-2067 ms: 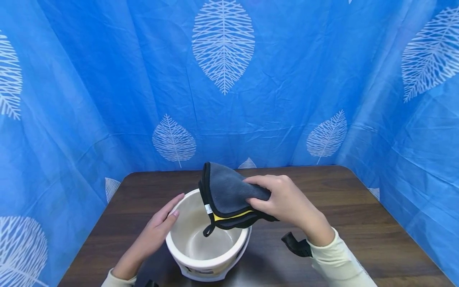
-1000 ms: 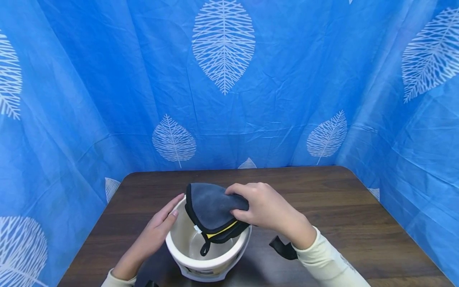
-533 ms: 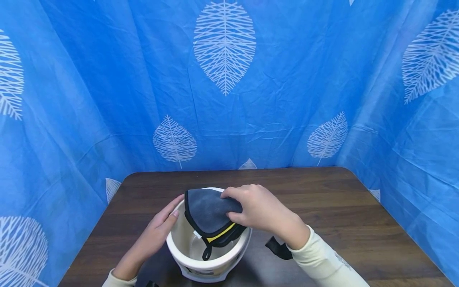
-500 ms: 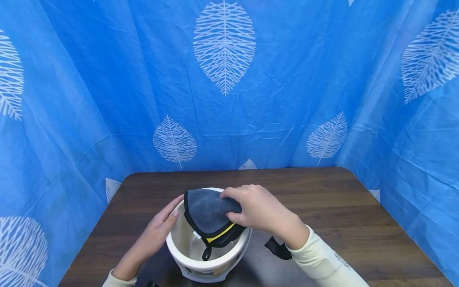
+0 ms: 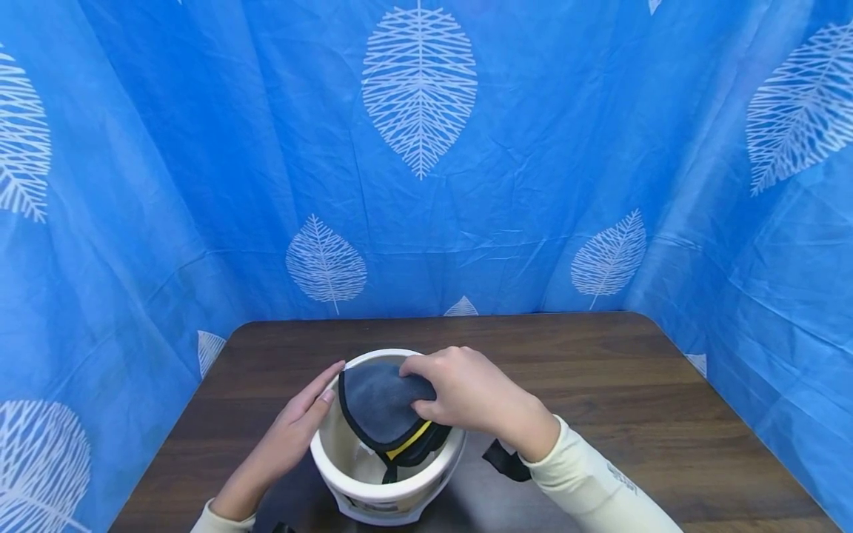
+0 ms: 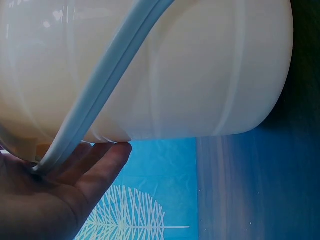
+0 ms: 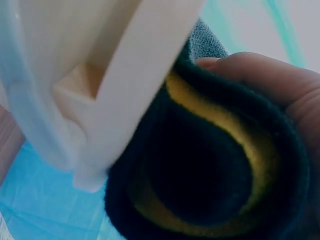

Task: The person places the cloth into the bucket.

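A cream-white bucket point(image 5: 331, 466) stands on the table, its bail handle point(image 6: 100, 85) crossing the wall in the left wrist view. My left hand point(image 5: 293, 426) rests against the bucket's left side, fingers straight along the rim and thumb at its edge. In my right hand point(image 5: 469, 392), thumb and fingers pinch a folded grey microfibre cloth point(image 5: 380, 400) with black edging, a yellow layer and a hanging loop. The cloth is partly inside the bucket's mouth. From the right wrist, its rolled fold point(image 7: 260, 150) shows just beside the rim.
The dark wooden table point(image 5: 633, 414) spreads around the bucket. A blue curtain point(image 5: 506, 185) with white leaf prints encloses the back and sides. A black strap point(image 5: 506, 460) hangs at the right wrist.
My right hand has brought the cloth left and down, from above the bucket's right side into its mouth. The left hand has stayed at the rim.
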Available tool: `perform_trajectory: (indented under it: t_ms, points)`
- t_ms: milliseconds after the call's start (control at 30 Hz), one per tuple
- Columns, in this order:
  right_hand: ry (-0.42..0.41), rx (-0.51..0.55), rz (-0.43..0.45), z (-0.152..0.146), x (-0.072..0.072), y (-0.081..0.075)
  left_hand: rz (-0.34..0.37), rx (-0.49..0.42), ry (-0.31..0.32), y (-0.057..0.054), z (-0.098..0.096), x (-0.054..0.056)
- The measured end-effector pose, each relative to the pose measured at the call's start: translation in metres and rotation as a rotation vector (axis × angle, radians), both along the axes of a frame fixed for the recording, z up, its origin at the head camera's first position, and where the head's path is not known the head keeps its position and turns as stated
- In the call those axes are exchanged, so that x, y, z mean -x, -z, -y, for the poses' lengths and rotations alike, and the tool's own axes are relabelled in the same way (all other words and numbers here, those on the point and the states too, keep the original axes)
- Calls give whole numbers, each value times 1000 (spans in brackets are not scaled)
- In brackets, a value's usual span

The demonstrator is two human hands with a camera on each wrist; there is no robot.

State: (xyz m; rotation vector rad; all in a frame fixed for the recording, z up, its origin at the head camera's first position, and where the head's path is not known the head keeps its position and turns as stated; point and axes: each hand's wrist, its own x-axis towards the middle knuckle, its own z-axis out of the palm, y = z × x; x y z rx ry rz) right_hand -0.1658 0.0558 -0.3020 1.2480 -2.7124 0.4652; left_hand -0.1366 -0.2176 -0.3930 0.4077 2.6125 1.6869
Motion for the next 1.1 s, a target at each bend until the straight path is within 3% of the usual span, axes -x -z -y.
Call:
perform_trajectory:
  t_ms: [433, 1100]
  points:
    - [-27, -89, 5, 12, 1, 2, 19, -7, 2, 3, 0, 2]
    - [-80, -90, 34, 14, -1, 11, -17, -28, 24, 1, 0, 0]
